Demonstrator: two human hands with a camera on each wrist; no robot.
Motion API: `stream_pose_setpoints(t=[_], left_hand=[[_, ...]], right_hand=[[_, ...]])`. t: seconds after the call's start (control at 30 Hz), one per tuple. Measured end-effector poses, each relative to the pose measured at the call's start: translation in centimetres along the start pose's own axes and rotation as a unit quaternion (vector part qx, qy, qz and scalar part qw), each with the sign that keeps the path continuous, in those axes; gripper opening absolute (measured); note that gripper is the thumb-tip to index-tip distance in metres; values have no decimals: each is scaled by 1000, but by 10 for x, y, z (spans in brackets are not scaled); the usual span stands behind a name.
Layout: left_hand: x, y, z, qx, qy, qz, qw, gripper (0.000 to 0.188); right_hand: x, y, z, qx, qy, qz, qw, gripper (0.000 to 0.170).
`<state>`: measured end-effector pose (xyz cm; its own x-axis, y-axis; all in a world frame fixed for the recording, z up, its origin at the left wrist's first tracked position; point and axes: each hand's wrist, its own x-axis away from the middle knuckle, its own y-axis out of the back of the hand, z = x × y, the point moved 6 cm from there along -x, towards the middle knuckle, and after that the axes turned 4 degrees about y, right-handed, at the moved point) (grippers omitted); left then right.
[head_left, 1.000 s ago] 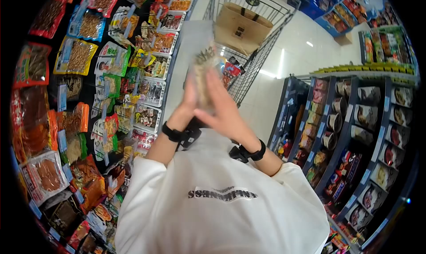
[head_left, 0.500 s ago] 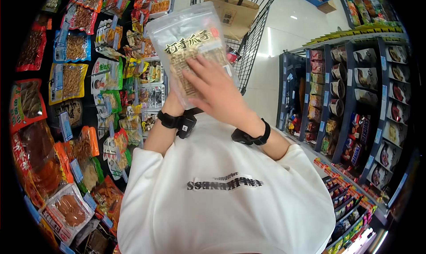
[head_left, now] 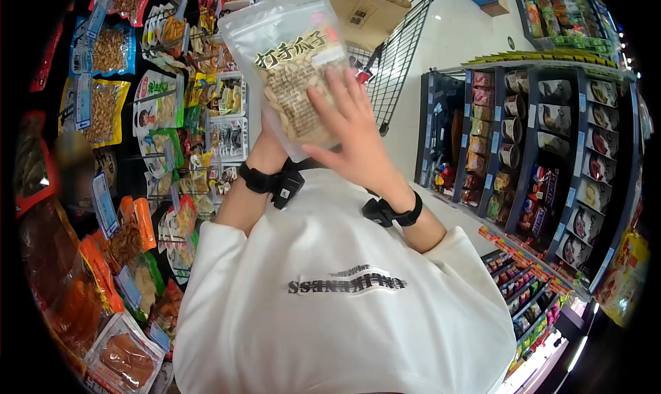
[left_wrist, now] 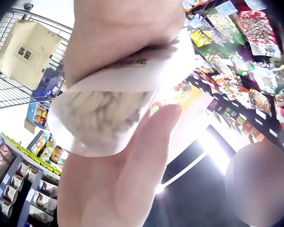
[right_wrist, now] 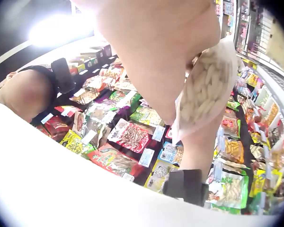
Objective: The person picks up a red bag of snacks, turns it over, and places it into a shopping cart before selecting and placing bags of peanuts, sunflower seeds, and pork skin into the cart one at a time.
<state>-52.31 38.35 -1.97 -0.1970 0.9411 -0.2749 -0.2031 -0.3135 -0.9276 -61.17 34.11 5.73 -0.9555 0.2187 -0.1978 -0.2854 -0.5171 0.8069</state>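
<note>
A clear zip pouch of pale melon seeds (head_left: 286,94) with dark lettering stands tilted in front of the chest, its printed face toward the head view. Flat against the right part of that face lies my right hand (head_left: 354,129), fingers straight and spread, thumb near the bottom edge. My left hand (head_left: 270,145) supports the pouch from behind, and its fingers are hidden there. The left wrist view shows the pouch (left_wrist: 104,118) edge-on between the left hand (left_wrist: 128,33) above and the right hand (left_wrist: 128,184) below. Seeds also show beside my right hand (right_wrist: 156,42) in the right wrist view.
Hanging snack packets (head_left: 103,112) fill the rack close on the left. A wire shopping cart (head_left: 396,70) holding a brown paper bag (head_left: 368,15) stands ahead. Shelves of packaged food (head_left: 523,146) line the right side, beyond pale floor tiles.
The pouch has turned from edge-on between the two palms to face the head view. My right hand has slid to the right across its front, uncovering more of the seeds.
</note>
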Motion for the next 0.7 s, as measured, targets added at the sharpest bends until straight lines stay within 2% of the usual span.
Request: stream_pose_setpoints(t=[0.1,0.13,0.23,0.3,0.4,0.7], left_hand=[[10,2,-7,7,29,-38,999,72],[12,1,-8,3,42,-52,998,71],[-2,-8,-5,-192,80,-143,968,72],[-4,-24,4,-80,90,-59,991,71],[-3,-35,4,44,105,26,993,71],[-26,-35,-1,-31,94,-32,995,71]], right_hand=[[-5,-3,11,28,26,42,998,71],[-6,-1,17,20,23,31,999,68],[-6,2,27,22,23,35,999,64],[-6,4,32,28,23,33,999,62],[-9,7,35,29,35,35,998,62],[-22,19,25,9,72,51,996,62]])
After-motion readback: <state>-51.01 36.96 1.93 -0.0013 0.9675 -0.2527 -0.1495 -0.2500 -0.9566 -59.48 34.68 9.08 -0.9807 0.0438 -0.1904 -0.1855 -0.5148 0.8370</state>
